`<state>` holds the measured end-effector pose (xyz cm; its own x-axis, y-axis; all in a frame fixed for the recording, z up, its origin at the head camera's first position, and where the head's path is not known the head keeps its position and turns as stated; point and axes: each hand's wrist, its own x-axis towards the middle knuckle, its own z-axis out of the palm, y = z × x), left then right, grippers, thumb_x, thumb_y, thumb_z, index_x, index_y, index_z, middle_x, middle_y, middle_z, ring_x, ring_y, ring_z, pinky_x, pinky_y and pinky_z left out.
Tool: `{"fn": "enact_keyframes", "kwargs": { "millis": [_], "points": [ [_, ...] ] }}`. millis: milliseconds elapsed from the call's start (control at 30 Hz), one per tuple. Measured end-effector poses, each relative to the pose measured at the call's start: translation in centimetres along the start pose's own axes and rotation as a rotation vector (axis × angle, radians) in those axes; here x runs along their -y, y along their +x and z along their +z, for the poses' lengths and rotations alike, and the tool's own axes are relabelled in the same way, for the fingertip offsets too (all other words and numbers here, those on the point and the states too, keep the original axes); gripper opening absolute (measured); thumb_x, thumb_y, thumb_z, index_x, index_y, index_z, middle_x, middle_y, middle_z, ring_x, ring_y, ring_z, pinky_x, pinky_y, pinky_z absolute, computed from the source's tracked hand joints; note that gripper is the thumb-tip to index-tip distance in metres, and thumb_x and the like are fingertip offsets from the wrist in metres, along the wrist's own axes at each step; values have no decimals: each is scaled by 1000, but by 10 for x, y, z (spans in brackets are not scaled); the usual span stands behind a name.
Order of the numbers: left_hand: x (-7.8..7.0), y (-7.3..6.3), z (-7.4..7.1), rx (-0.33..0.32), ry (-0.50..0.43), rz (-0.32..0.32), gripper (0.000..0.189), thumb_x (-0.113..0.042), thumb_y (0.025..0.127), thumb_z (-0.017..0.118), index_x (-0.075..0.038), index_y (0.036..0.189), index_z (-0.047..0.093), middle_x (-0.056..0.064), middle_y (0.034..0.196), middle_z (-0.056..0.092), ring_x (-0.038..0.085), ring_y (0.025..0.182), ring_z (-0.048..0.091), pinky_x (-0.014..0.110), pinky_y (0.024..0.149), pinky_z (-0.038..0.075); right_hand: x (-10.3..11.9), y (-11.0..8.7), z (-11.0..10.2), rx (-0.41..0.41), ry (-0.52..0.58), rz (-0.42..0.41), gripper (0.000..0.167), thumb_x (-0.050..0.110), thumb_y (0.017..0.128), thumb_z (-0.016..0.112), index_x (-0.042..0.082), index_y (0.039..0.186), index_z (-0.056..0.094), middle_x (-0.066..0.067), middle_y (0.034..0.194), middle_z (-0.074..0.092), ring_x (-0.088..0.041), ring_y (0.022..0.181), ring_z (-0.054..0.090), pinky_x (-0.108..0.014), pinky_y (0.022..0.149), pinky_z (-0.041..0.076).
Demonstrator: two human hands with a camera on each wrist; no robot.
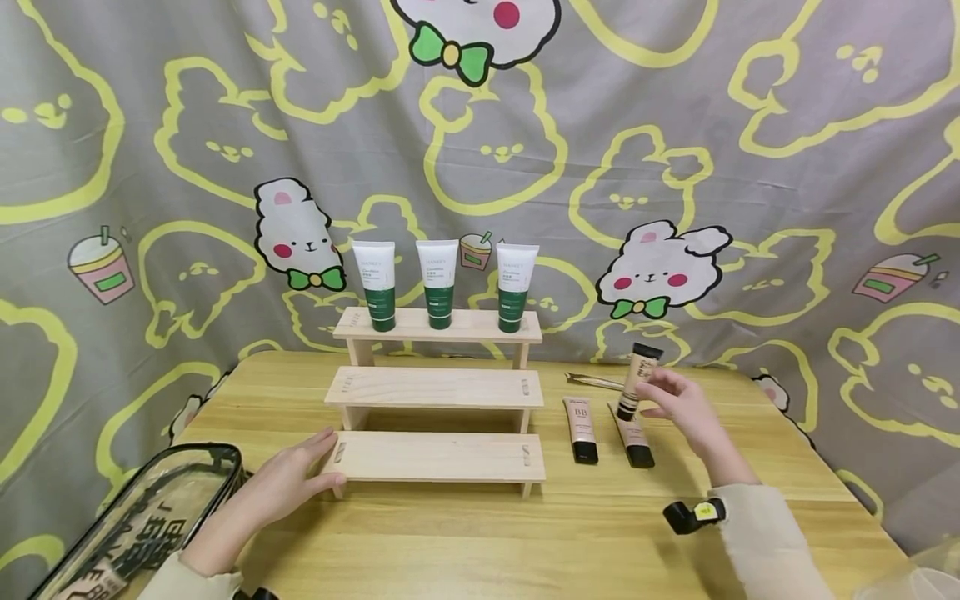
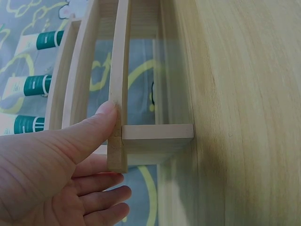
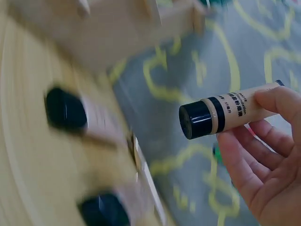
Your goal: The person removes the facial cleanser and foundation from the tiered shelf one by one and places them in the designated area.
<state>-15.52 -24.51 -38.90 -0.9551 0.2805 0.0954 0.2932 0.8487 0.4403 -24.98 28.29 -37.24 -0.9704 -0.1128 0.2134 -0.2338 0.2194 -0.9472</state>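
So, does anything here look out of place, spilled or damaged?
Nothing looks spilled or damaged. Only the spacing seems slightly off: atop the wooden rack, the right green-and-white tube stands farther from the middle tube than the left tube does.

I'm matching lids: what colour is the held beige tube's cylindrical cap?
Black cylindrical cap; clearest in the right wrist view.
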Motion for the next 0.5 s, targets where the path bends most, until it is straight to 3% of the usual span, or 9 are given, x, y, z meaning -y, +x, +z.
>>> {"fn": "enact_keyframes", "kwargs": {
  "millis": [100,267,400,500],
  "points": [
    [1,0,0,-3,4,3,69,-34,84,66,11,131,43,28,136,38,45,119,40,56,95,35,-35,3,-32,15,64,8,24,17,90,60,-3,102,53,-1,94,60,-9,85,60,-35,70,55],
    [1,0,0,-6,6,10,69,-34,84,66,12,130,44,29,135,38,45,119,40,56,94,36,-77,3,-70,-24,82,149,24,25,89,63,7,104,59,2,96,60,-9,83,61,-32,70,55],
    [1,0,1,-12,9,15,68,-34,84,66,12,130,44,29,135,38,45,119,40,56,94,36,-69,-8,-73,-63,-43,300,48,31,88,63,-8,114,52,3,89,58,-6,75,59,-28,66,55],
    [1,0,1,-18,14,12,68,-34,84,66,11,130,44,28,135,39,45,119,40,56,95,35,-62,-14,-71,-50,-131,360,57,29,91,59,-19,118,45,3,81,57,-5,68,56,-25,62,54]
  ]
}}
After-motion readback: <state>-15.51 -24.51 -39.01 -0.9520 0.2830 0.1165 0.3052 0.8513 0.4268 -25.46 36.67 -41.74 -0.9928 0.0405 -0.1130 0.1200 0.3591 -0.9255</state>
